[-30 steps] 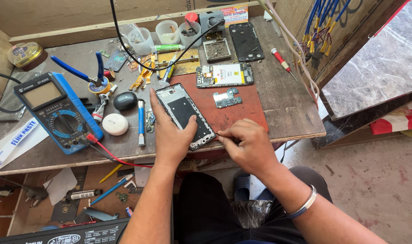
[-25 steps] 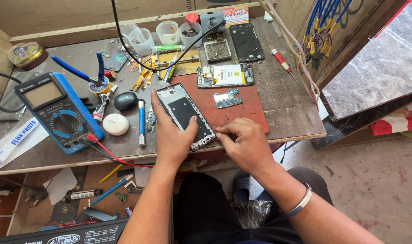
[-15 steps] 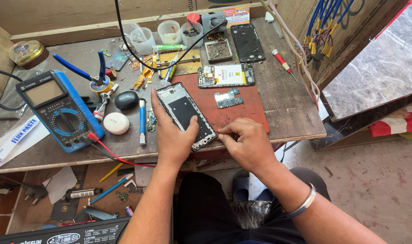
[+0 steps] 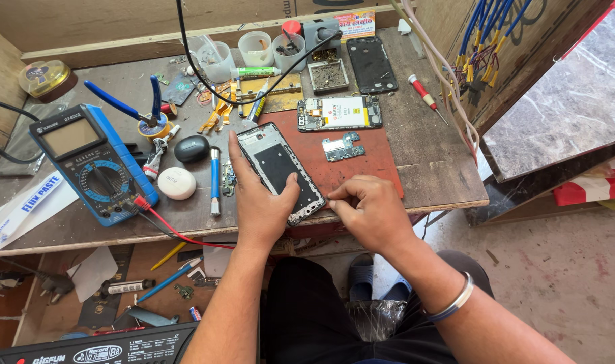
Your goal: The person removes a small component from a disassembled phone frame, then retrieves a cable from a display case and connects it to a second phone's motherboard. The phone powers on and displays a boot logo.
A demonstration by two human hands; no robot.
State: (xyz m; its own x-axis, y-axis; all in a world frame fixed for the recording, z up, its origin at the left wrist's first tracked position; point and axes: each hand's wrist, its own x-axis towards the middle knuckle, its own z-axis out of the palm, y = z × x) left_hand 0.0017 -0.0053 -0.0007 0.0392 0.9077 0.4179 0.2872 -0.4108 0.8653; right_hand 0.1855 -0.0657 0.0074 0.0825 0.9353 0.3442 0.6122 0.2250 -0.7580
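An opened phone body [image 4: 278, 164] lies face down on a red mat [image 4: 361, 165] on the wooden bench. My left hand [image 4: 260, 199] presses flat on its lower left part, thumb across the frame. My right hand [image 4: 369, 210] is curled at the phone's lower right corner, fingertips pinched together at the edge; whether a small tool or part sits in them is hidden. A loose circuit board [image 4: 343, 147] and a larger phone board [image 4: 339, 112] lie on the mat just beyond.
A blue multimeter [image 4: 92, 162] with red lead sits left. Blue-handled pliers [image 4: 129, 108], tweezers, a white puck, plastic cups [image 4: 256, 47], a screw tray [image 4: 328, 75], a black phone cover [image 4: 371, 64] and a red screwdriver [image 4: 425, 96] crowd the bench. Cables hang right.
Both hands stay on the phone; my right hand's fingers have shifted slightly at the lower right corner. Nothing else on the bench has moved.
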